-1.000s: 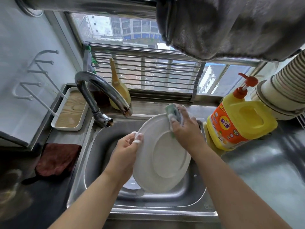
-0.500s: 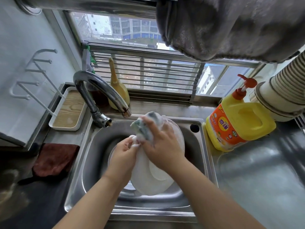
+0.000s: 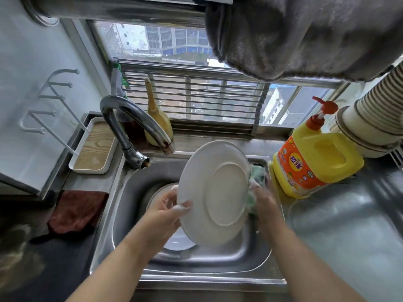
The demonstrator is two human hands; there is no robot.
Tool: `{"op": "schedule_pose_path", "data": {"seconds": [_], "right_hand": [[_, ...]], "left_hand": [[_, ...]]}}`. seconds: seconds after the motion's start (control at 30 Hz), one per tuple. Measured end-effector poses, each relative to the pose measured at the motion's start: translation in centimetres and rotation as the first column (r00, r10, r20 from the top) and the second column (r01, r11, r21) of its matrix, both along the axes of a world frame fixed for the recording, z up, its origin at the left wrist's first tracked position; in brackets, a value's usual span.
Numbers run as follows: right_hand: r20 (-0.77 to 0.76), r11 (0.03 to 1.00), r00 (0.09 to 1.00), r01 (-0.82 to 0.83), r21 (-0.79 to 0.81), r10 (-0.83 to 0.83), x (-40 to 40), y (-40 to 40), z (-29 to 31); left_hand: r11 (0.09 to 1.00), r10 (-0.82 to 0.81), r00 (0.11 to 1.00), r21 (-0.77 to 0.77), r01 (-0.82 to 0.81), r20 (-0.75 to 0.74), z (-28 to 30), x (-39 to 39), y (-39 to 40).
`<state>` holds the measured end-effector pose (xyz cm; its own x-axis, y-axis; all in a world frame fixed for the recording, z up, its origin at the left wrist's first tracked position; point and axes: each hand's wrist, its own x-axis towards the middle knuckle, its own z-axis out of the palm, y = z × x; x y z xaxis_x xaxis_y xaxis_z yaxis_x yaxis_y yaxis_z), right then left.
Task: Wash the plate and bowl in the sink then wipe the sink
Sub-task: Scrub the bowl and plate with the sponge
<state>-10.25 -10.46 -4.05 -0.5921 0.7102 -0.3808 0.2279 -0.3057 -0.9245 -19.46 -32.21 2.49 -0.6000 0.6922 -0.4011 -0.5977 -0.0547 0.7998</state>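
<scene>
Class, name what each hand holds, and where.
Left hand grips the plate by its left rim; right hand holds a green sponge against the plate's right edge.

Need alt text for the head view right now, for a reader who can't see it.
Over a steel sink, the left hand grips the rim of a white plate held on edge, while the right hand holds a soapy green sponge at its far edge. A white bowl sits below.
</scene>
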Motion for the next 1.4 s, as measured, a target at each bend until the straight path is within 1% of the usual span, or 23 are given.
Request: {"op": "schedule_pose_path", "data": {"seconds": [0.07,0.17,0.23,0.33,0.4,0.43,0.47,0.57,0.6,0.67,0.7,0.77,0.8,0.87,0.9,0.93,1.03,1.07,1.13,1.17,1.23,1.27,1.4], "right_hand": [[0.058,0.941,0.984,-0.179,0.287,0.17,-0.1,1.5,2.0],[0.308,0.675,0.855,-0.518,0.526,0.417,-0.9,2.2,5.1],[0.45,0.536,0.797,-0.605,0.589,0.404,-1.6,1.1,6.6],[0.499,0.449,0.823,-0.567,0.691,0.271,-2.5,-3.5,7.7],[0.522,0.256,0.81,-0.582,0.772,0.268,-2.6,-6.4,7.2],[0.528,0.208,0.802,-0.587,0.782,0.278,-2.8,-6.5,6.7],[0.54,0.225,0.79,-0.604,0.764,0.29,-3.1,-5.6,6.2],[0.541,0.599,0.801,-0.57,0.563,0.255,-3.9,-2.5,4.9],[0.536,0.598,0.809,-0.559,0.574,0.243,-3.9,-3.0,4.7],[0.541,0.331,0.796,-0.606,0.724,0.273,-4.0,-6.0,5.3],[0.534,0.242,0.779,-0.616,0.749,0.33,-4.0,-7.3,5.6],[0.524,0.255,0.754,-0.639,0.726,0.397,-4.2,-7.3,5.9],[0.487,0.342,0.78,-0.616,0.71,0.393,-4.6,-6.0,5.5],[0.426,0.636,0.84,-0.535,0.556,0.335,-5.3,-3.2,4.9],[0.439,0.693,0.842,-0.52,0.499,0.315,-5.3,-2.9,4.8],[0.455,0.668,0.832,-0.537,0.515,0.318,-5.1,-3.5,5.1],[0.495,0.34,0.769,-0.628,0.7,0.404,-4.9,-7.1,6.3],[0.489,0.304,0.763,-0.628,0.716,0.423,-5.1,-7.0,6.3],[0.444,0.422,0.806,-0.586,0.692,0.391,-6.0,-4.8,5.0],[0.407,0.571,0.842,-0.54,0.618,0.355,-6.1,-3.2,4.2],[0.288,0.88,0.928,-0.331,0.34,0.237,-5.1,-1.1,2.8],[0.225,0.953,0.957,-0.227,0.201,0.181,-4.3,-1.0,2.0],[0.097,0.997,0.995,-0.019,-0.079,0.027,-1.8,-2.6,-0.6]], "left_hand": [[0.993,-0.105,0.994,-0.058,0.104,-0.022,0.2,-1.2,0.0],[0.973,-0.168,0.983,-0.172,0.153,-0.072,0.7,-2.6,1.1],[0.969,-0.18,0.975,-0.197,0.152,-0.133,0.6,-2.7,2.1],[0.988,-0.075,0.974,-0.149,0.043,-0.214,0.2,-1.9,2.8],[0.996,0.013,0.978,-0.088,-0.032,-0.206,-0.2,-1.2,2.7],[0.995,0.046,0.979,-0.075,-0.062,-0.201,-0.4,-0.9,2.6],[0.992,0.077,0.976,-0.087,-0.096,-0.202,-0.5,-0.6,2.4],[0.971,0.15,0.966,-0.151,-0.183,-0.21,-0.8,-0.2,2.0],[0.967,0.163,0.964,-0.16,-0.198,-0.208,-0.9,-0.1,2.0],[0.969,0.176,0.964,-0.14,-0.205,-0.197,-0.9,-0.1,2.0],[0.974,0.181,0.966,-0.104,-0.202,-0.185,-1.0,-0.1,1.9],[0.977,0.191,0.965,-0.063,-0.205,-0.179,-0.9,-0.2,1.6],[0.973,0.198,0.962,-0.078,-0.216,-0.19,-0.7,-0.3,1.5],[0.965,0.214,0.953,-0.106,-0.24,-0.214,-0.6,-0.4,1.5],[0.963,0.216,0.951,-0.113,-0.245,-0.221,-0.6,-0.3,1.6],[0.962,0.214,0.95,-0.119,-0.246,-0.226,-0.5,-0.3,1.8],[0.962,0.229,0.949,-0.097,-0.254,-0.218,-0.3,-0.3,2.1],[0.962,0.236,0.95,-0.089,-0.258,-0.207,-0.1,-0.3,2.1],[0.956,0.247,0.946,-0.105,-0.273,-0.209,0.4,-0.4,2.0],[0.948,0.266,0.939,-0.116,-0.295,-0.218,0.5,-0.5,1.9],[0.926,0.335,0.918,-0.108,-0.363,-0.211,0.8,-0.6,1.6],[0.914,0.374,0.907,-0.087,-0.395,-0.193,0.9,-0.6,1.6],[0.895,0.441,0.893,-0.034,-0.445,-0.093,0.4,0.6,2.1]]}}
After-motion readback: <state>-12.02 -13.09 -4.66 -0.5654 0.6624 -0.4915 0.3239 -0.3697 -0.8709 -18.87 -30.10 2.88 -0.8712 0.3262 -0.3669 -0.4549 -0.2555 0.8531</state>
